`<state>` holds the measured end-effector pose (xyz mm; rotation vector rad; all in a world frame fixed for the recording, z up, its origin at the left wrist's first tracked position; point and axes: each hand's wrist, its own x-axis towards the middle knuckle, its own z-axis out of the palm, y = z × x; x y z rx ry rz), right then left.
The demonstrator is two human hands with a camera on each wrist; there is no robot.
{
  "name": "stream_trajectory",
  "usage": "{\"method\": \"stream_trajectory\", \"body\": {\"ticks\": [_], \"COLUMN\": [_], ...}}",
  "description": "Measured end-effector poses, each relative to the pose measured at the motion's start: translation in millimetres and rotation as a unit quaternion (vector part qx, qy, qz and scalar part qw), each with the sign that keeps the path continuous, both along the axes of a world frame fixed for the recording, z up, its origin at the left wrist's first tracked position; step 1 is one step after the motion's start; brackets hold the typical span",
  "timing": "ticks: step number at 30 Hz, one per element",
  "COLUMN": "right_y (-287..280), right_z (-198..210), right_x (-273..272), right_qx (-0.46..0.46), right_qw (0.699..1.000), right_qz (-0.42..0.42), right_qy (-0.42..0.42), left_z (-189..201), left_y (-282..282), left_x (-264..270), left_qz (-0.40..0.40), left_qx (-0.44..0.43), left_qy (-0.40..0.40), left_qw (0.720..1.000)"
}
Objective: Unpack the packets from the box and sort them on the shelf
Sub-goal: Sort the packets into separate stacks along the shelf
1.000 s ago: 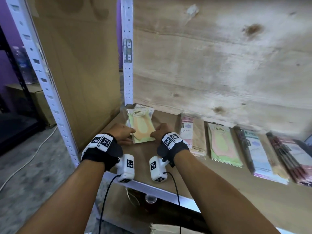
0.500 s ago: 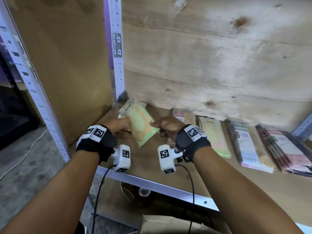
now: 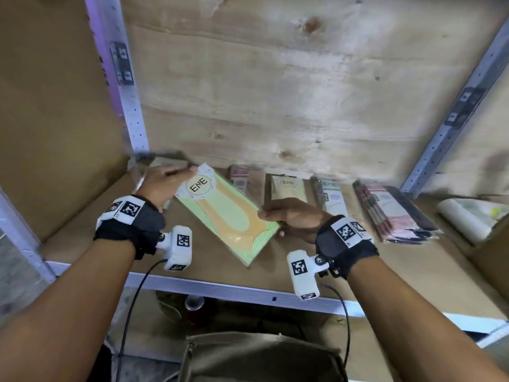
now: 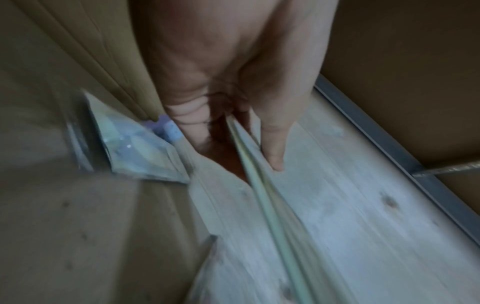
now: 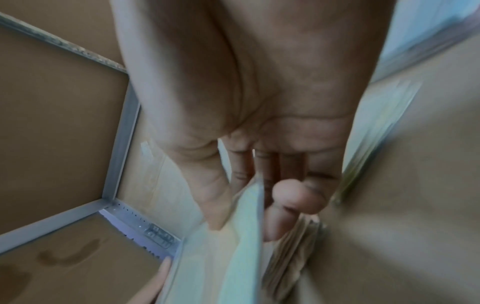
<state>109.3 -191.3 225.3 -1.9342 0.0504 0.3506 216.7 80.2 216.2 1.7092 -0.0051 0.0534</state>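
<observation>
Both the left hand (image 3: 162,186) and right hand (image 3: 294,219) pinch the green packet stack (image 3: 228,216) above the shelf (image 3: 358,271), so it probably needs setting down toward ten o'clock, squared with its neighbours.

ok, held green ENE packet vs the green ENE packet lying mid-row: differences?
The held green packet is off the board, gripped at opposite ends by the left hand and right hand; the mid-row green packet lies flat, untouched. The held one sits diagonal; the mid-row one points straight back. Both carry the ENE label.
</observation>
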Motion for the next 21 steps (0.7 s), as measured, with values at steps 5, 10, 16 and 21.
{"method": "stream_trajectory", "body": {"ticks": [5, 10, 16, 21], "right_y": [-31.6, -54.4, -81.1, -85.1], "right_z": [-9.3, -13.7, -11.6, -14.9], "right_x": [-14.5, -24.4, -20.8, -13.2], "right_qx": [-0.063, -0.017, 0.059, 0.182], "right_qw": [0.996, 0.998, 0.994, 0.964], "right_qz": [0.024, 0.011, -0.069, -0.184], "right_qy": [-0.05, -0.056, -0.06, -0.06], "left_z": [1.5, -2.6, -4.4, -3.4], "left_y": [-42.2, -65.7, -90.9, -117.5], "left_x": [-20.0, -21.8, -21.9, -32.2], "left_qz": [-0.061, -0.091, -0.132, -0.236], "left_qx": [-0.018, -0.068, -0.158, -0.075], "left_qy": [-0.016, 0.072, 0.103, 0.11], "left_qw": [0.998, 0.991, 0.973, 0.963]}}
